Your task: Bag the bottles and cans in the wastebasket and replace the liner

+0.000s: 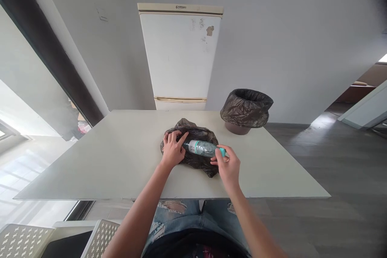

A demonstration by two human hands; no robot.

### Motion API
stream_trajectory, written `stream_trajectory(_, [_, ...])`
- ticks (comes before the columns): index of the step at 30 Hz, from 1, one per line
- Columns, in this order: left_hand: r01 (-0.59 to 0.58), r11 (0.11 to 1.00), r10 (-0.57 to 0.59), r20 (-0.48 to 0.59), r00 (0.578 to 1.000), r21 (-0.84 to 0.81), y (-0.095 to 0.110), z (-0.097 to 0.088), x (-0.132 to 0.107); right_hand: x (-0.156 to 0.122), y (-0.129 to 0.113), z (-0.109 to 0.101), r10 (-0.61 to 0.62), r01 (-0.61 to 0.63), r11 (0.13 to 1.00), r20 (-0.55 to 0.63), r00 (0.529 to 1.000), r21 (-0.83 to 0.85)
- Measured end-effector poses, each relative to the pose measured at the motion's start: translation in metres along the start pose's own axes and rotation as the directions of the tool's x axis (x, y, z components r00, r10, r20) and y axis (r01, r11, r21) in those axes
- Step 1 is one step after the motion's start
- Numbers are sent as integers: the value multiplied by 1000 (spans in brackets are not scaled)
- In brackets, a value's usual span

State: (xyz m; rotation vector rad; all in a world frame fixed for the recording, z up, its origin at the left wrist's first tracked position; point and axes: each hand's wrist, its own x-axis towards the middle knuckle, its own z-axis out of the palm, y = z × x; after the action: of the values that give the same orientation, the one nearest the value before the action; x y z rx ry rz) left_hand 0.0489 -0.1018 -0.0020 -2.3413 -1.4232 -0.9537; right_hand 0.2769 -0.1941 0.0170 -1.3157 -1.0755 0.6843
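Note:
A clear plastic bottle with a teal cap and a white and teal label lies tilted across a crumpled black plastic bag on the table. Its base end reaches into the folds of the bag, so that end is hidden. My right hand pinches the bottle at its cap end. My left hand rests on the bag's left side with the fingers curved over the dark plastic, close to the bottle's base.
The white table spans the width before me. At its far right stands a brown bin lined with a black bag. A white fridge is behind the table. A perforated white basket sits at the lower left.

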Motion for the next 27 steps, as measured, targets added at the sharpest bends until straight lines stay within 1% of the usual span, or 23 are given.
stream_trajectory(3, [-15, 1000, 15, 2, 1000, -13, -1, 0, 0, -6, 1, -6, 4, -3, 1000, -58, 998, 16])
stream_trajectory(7, [-9, 1000, 9, 5, 1000, -9, 0, -1, 0, -12, -7, -15, -18, 19, 1000, -148, 989, 6])
stream_trajectory(10, [5, 1000, -6, -18, 1000, -26, 1, -3, 0, -17, -17, -21, -55, 57, 998, -217, 975, 1])
stream_trajectory(12, [12, 998, -14, -40, 999, -69, 0, -5, 1, -21, -24, -24, -99, 104, 995, -281, 955, 1])
stream_trajectory(15, [42, 986, -53, -63, 997, -160, -2, -13, 3, -27, -38, -28, -208, 235, 972, -379, 902, 24])
stream_trajectory(17, [67, 969, -91, -89, 992, -238, 0, -26, 4, -32, -48, -33, -312, 353, 935, -441, 841, 12])
stream_trajectory(19, [58, 935, -103, -114, 988, -349, 9, -44, 1, -38, -57, -39, -416, 441, 895, -472, 777, -64])
stream_trajectory(20, [31, 911, -84, -109, 991, -412, 17, -55, -2, -42, -62, -42, -459, 465, 879, -462, 759, -109])
stream_trajectory(21, [-8, 881, -40, -92, 995, -473, 26, -66, -6, -47, -65, -44, -493, 480, 865, -430, 756, -148])
stream_trajectory(22, [-59, 848, 39, -49, 998, -527, 38, -76, -12, -51, -69, -46, -516, 489, 855, -377, 769, -173])
stream_trajectory(23, [-108, 826, 125, -6, 992, -554, 50, -85, -19, -57, -71, -46, -523, 490, 852, -308, 795, -182])
stream_trajectory(25, [-193, 809, 266, 53, 963, -556, 73, -97, -35, -66, -75, -43, -499, 476, 864, -150, 853, -167])
stream_trajectory(26, [-195, 803, 289, 81, 954, -562, 81, -100, -42, -70, -77, -40, -478, 465, 873, -75, 875, -148])
stream_trajectory(27, [-173, 805, 278, 102, 955, -568, 86, -101, -48, -72, -78, -36, -460, 456, 883, -9, 888, -109])
